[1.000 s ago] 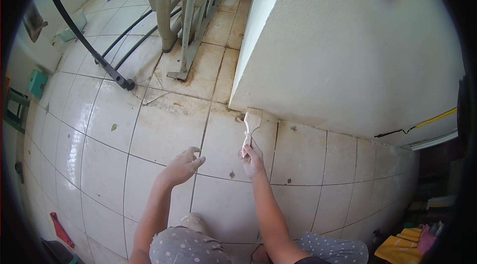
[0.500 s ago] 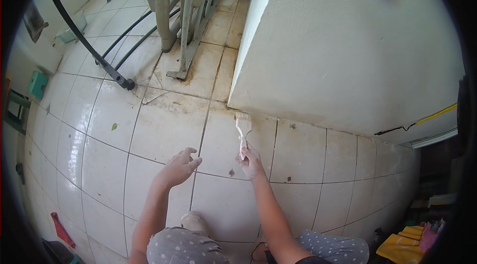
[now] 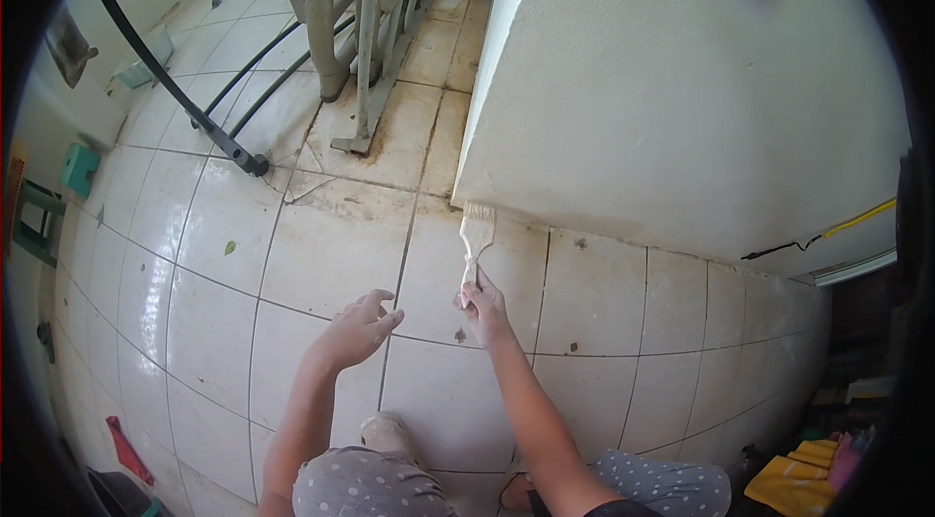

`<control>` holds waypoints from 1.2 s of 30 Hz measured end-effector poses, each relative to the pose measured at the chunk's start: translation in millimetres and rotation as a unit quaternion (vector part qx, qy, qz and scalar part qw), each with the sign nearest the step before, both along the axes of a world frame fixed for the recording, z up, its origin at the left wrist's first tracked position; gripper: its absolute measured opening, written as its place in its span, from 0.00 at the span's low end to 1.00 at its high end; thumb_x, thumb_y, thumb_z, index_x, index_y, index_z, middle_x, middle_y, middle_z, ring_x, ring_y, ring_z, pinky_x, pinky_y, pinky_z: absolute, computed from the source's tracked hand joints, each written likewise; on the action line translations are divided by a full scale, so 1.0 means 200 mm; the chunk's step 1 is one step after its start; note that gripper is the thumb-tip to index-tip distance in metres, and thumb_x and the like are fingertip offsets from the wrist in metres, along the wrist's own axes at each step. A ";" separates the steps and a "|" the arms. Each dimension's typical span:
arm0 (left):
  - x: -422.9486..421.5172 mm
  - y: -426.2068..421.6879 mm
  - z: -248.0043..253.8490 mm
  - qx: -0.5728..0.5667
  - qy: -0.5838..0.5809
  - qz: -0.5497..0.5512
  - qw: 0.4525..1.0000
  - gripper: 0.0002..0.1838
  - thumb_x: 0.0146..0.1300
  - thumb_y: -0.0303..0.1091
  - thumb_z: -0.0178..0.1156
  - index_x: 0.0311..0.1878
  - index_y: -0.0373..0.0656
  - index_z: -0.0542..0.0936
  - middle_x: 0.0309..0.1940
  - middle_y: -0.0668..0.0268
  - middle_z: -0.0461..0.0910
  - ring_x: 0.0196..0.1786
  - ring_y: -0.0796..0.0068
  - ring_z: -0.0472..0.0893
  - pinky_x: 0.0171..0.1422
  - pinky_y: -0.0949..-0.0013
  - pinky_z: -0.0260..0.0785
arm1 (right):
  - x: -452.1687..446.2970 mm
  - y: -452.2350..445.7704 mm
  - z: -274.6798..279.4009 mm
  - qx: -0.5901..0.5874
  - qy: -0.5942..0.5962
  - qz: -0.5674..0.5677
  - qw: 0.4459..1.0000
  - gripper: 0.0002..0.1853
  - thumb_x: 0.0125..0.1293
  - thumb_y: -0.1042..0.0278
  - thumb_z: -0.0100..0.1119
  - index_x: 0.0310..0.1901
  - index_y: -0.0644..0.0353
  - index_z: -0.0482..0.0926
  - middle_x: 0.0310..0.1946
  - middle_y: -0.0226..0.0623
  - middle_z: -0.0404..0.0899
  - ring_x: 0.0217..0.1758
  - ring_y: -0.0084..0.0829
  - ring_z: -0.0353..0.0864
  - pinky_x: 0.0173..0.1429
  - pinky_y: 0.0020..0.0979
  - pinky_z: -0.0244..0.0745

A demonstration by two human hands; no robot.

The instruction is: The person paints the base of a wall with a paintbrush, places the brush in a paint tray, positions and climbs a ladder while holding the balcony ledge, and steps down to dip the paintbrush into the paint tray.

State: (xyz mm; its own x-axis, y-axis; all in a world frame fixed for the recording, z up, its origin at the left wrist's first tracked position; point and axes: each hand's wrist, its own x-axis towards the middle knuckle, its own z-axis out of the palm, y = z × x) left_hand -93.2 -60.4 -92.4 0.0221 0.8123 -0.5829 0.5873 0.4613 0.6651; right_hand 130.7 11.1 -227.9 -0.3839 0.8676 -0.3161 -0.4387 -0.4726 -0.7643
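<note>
A white-coated paintbrush point(image 3: 476, 236) is gripped by its handle in my right hand point(image 3: 484, 309). Its bristles point away from me and meet the bottom edge of the white wall point(image 3: 672, 98), close to the wall's corner; whether they press on it I cannot tell. My left hand point(image 3: 358, 326) hovers over the tiled floor point(image 3: 331, 254), fingers apart and holding nothing. Pale smears mark the fingers of both hands.
Metal gate parts point(image 3: 365, 40) lean beyond the wall's corner. A black bar point(image 3: 156, 69) slants down at the left. A teal stool point(image 3: 81, 169), a red item point(image 3: 128, 451) and yellow cloth point(image 3: 794, 480) lie around. Yellow-black cable point(image 3: 828, 230) runs from the wall.
The brush has tilted slightly and its bristles have shifted up to the wall's lower edge. My left hand stays nearly in place, and the view has moved a little.
</note>
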 end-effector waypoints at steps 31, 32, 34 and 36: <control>-0.01 0.03 -0.06 -0.031 -0.001 -0.009 0.999 0.32 0.72 0.52 0.51 0.68 0.36 0.66 0.54 0.45 0.79 0.59 0.54 0.78 0.65 0.58 0.67 | -0.13 0.10 -0.08 -0.036 0.005 -0.028 0.999 0.22 0.70 0.69 0.55 0.63 0.65 0.70 0.31 0.24 0.67 0.33 0.19 0.68 0.41 0.25 0.67; -0.01 0.03 -0.07 -0.029 -0.001 -0.006 1.000 0.32 0.72 0.52 0.51 0.68 0.36 0.66 0.54 0.45 0.79 0.59 0.54 0.78 0.65 0.58 0.66 | -0.12 0.14 -0.08 -0.034 0.006 -0.033 0.999 0.21 0.70 0.69 0.54 0.62 0.65 0.71 0.31 0.24 0.67 0.34 0.19 0.69 0.41 0.25 0.68; -0.02 0.02 -0.08 -0.029 -0.002 -0.001 1.000 0.32 0.72 0.52 0.51 0.68 0.35 0.66 0.54 0.45 0.79 0.60 0.54 0.77 0.65 0.58 0.66 | -0.10 0.19 -0.06 -0.029 0.004 -0.024 0.999 0.21 0.69 0.69 0.55 0.62 0.64 0.70 0.32 0.23 0.66 0.34 0.17 0.67 0.41 0.25 0.67; -0.02 0.01 -0.08 -0.034 -0.005 0.000 0.999 0.32 0.72 0.52 0.51 0.67 0.35 0.66 0.54 0.44 0.78 0.60 0.53 0.76 0.65 0.58 0.66 | -0.09 0.20 -0.03 -0.019 0.012 -0.016 1.000 0.24 0.69 0.69 0.55 0.65 0.65 0.69 0.32 0.23 0.66 0.34 0.16 0.66 0.42 0.25 0.67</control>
State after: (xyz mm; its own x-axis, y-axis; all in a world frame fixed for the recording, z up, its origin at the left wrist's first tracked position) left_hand -97.5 -58.7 -107.5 0.0281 0.7707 -0.6366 0.5808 0.5057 0.6379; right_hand 113.7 50.7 -234.0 -0.3645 0.8667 -0.3406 -0.4722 -0.4873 -0.7346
